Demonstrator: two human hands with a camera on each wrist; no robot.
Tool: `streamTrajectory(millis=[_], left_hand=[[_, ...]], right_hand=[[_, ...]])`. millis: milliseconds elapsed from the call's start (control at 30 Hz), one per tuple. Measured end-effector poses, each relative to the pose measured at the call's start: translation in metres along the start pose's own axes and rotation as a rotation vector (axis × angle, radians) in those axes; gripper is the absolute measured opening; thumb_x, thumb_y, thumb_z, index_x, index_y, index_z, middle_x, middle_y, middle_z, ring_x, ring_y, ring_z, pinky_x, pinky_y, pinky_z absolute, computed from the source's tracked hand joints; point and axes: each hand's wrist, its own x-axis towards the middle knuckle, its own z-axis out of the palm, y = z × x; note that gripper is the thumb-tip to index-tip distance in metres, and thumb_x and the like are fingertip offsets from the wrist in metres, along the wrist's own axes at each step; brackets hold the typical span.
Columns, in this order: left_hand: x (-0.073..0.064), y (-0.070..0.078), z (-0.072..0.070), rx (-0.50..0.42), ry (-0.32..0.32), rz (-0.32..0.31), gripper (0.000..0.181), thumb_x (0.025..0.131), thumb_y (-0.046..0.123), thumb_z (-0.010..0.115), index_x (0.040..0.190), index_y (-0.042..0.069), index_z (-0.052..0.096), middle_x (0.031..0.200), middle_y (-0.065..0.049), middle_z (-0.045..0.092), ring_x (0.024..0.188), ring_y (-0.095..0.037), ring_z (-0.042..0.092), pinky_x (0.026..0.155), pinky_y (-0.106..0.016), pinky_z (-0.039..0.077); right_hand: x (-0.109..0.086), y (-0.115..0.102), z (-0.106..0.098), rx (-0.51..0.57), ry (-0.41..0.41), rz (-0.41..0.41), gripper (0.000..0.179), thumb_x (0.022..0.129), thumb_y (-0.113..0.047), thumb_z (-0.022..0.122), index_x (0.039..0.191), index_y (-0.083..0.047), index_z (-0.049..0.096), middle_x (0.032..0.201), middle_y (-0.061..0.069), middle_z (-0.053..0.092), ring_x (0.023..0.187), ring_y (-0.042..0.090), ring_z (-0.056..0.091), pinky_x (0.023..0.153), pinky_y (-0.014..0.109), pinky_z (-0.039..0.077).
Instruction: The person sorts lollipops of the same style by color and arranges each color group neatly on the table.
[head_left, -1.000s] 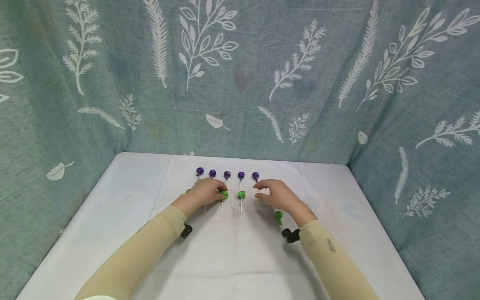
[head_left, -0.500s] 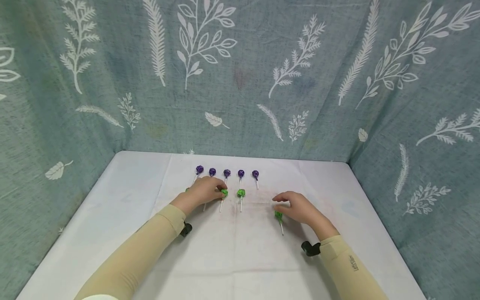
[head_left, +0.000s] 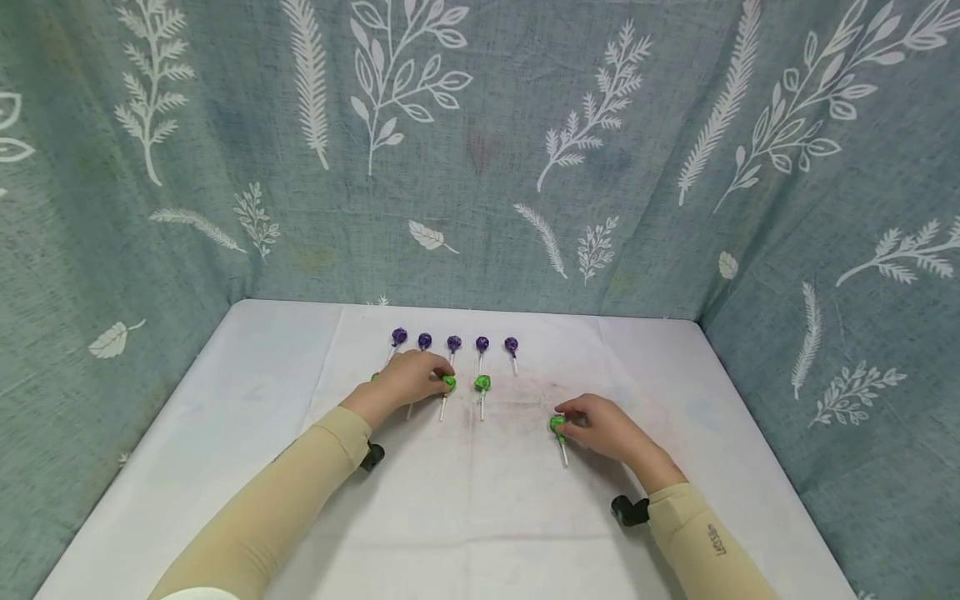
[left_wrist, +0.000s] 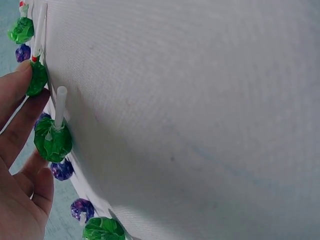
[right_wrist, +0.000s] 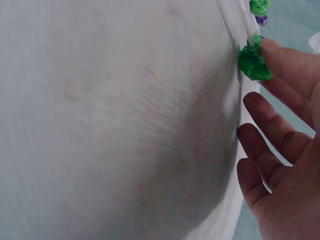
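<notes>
Five purple lollipops (head_left: pixel 453 342) lie in a row at the back of the white cloth (head_left: pixel 480 517). In front of them lie green lollipops (head_left: pixel 482 382). My left hand (head_left: pixel 408 379) rests over that green row, one fingertip touching a green lollipop (head_left: pixel 448 382) (left_wrist: pixel 37 77); another green one (left_wrist: pixel 52 142) lies under the palm. My right hand (head_left: pixel 600 425) sits farther right and nearer me, one digit touching a lone green lollipop (head_left: pixel 557 423) (right_wrist: pixel 254 62). Its other fingers (right_wrist: pixel 265 135) are loosely spread and apart from the candy.
The cloth-covered table is walled on three sides by a teal curtain with white leaf prints (head_left: pixel 480 167). Another green lollipop (head_left: pixel 374 377) peeks out left of my left hand. Bare cloth stretches in front of both hands.
My right hand has drawn back from the purple row toward me and to the right, coming down onto the lone green lollipop. The left hand has stayed in place.
</notes>
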Motion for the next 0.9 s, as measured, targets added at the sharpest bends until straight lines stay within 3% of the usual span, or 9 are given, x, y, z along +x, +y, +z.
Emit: streamTrajectory(millis=[200,500,900], left_hand=[[-0.001,-0.001,0.0,0.004,-0.004,-0.012,0.021,0.08,0.038,0.067,0.1,0.031,0.067,0.095,0.015,0.063,0.095,-0.016,0.057,0.093,-0.054,0.031],[-0.002,-0.002,0.0,0.004,-0.008,-0.022,0.021,0.08,0.037,0.067,0.1,0.031,0.067,0.096,0.015,0.063,0.096,-0.017,0.056,0.093,-0.054,0.03],[-0.002,-0.003,0.001,0.002,-0.011,-0.018,0.023,0.079,0.039,0.068,0.1,0.032,0.066,0.096,0.016,0.063,0.096,-0.017,0.056,0.092,-0.054,0.031]], right_hand=[[0.002,-0.002,0.002,-0.02,-0.004,-0.003,0.029,0.081,-0.035,0.066,0.106,-0.019,0.067,0.097,-0.01,0.059,0.094,0.011,0.055,0.081,0.035,0.045],[0.004,-0.005,0.004,-0.013,-0.013,0.08,0.027,0.08,-0.039,0.066,0.103,-0.025,0.067,0.1,-0.012,0.06,0.092,0.008,0.053,0.078,0.033,0.045],[0.019,-0.019,-0.003,0.002,0.019,0.086,0.029,0.082,-0.035,0.066,0.107,-0.021,0.066,0.1,-0.009,0.061,0.104,0.016,0.052,0.088,0.04,0.042]])
